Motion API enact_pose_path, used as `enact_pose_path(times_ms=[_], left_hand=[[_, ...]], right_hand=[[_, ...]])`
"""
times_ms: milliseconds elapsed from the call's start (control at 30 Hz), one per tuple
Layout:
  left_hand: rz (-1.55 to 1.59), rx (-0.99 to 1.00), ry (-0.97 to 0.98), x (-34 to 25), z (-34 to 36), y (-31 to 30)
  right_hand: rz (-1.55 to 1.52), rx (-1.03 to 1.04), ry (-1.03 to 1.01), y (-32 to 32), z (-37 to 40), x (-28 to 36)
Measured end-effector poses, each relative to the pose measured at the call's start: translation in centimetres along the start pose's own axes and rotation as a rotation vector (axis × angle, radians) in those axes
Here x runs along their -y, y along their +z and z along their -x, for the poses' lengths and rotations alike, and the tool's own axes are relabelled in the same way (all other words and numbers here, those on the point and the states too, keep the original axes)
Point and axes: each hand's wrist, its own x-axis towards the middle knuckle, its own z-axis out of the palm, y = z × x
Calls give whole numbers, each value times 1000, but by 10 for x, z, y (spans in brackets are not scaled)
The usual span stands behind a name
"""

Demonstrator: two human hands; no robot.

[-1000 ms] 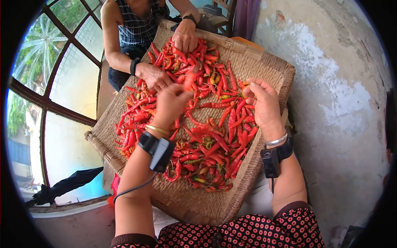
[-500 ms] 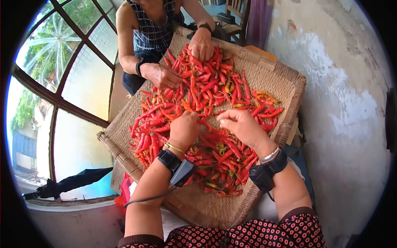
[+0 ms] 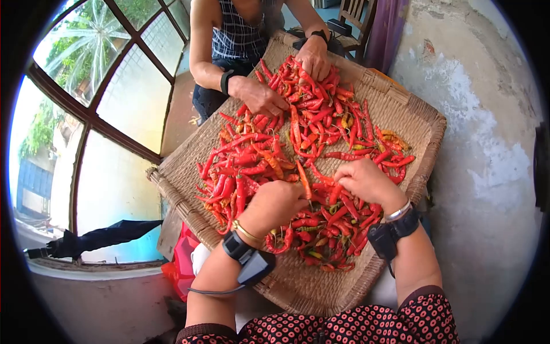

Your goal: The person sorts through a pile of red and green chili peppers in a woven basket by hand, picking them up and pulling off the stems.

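Red chili peppers (image 3: 240, 157) lie heaped on a woven tray (image 3: 427, 135). My left hand (image 3: 277, 203) is closed over the near part of the heap, with a long orange-red chili pepper (image 3: 303, 179) standing up from its fingertips. To its right, my right hand (image 3: 369, 182) has curled fingers touching the peppers in the middle of the tray. Whatever those fingertips hold is hidden. Under both hands lies a nearer heap of peppers (image 3: 326, 235), some of them yellow or greenish.
Across the tray, another person's two hands (image 3: 260, 96) work in the far peppers. A paned window (image 3: 123, 137) and a folded dark umbrella (image 3: 109, 238) are at left. A stained wall (image 3: 487, 172) stands at right, a wooden chair (image 3: 358, 26) behind.
The whole view has shifted, so the tray sits further right. My left hand has drawn nearer and now shows an orange-red chili pepper. My right hand has come down onto the peppers.
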Motion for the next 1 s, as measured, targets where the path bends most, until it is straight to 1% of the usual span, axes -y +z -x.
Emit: enact_pose_path(times_ms=[67,100,133,167,200,233,267,333,367,400,433,467,500,533,600,667,767,833,867,933,967,1000], left_hand=[[-77,58,-65,2,6,-13],[-51,-50,-61,3,9,-16],[-41,-63,-68,3,11,-19],[-76,-180,-93,4,14,-23],[-111,-292,-117,6,15,-26],[-214,-275,-132,14,15,-26],[-201,-279,-136,21,13,-26],[-244,-403,-99,32,9,-27],[-297,-340,-162,35,3,-24],[-324,-389,-82,41,0,-21],[-351,-417,-37,44,-4,-20],[-371,-435,6,44,-6,-18],[-409,-373,-16,43,-7,-17],[-409,-379,-17,43,-8,-16],[-447,-243,-102,43,-10,-11],[-470,-244,-91,43,-10,-11],[-424,-275,-32,29,-6,-17],[-294,-330,36,20,-3,-18],[-288,-325,36,17,-4,-17],[-141,-324,101,13,-3,-14],[-90,-313,116,12,-4,-13],[-78,-307,114,12,-4,-11]], right_hand=[[-79,-109,43,-2,-9,-4],[-368,-248,60,0,-14,-8],[-663,-385,69,2,-21,-7],[-729,-494,48,0,-24,-4],[-764,-551,28,-1,-26,-1],[-677,-552,50,2,-26,-5],[-586,-555,72,5,-27,-10],[-450,-383,102,15,-28,-16],[-378,-342,91,18,-24,-6],[-302,-349,35,25,-24,-4],[-276,-310,73,30,-22,4],[-225,-270,14,31,-22,10],[-242,-241,-6,36,-22,11],[-262,-209,-19,41,-22,11],[-221,-175,-40,45,-22,10],[-191,-143,-60,48,-22,10],[-152,-149,-39,47,-21,11],[-401,-199,-3,47,-21,13],[-401,-197,5,48,-22,12],[-376,-251,-186,50,-25,9],[-242,-259,-292,49,-27,8],[-242,-252,-280,45,-25,11]])
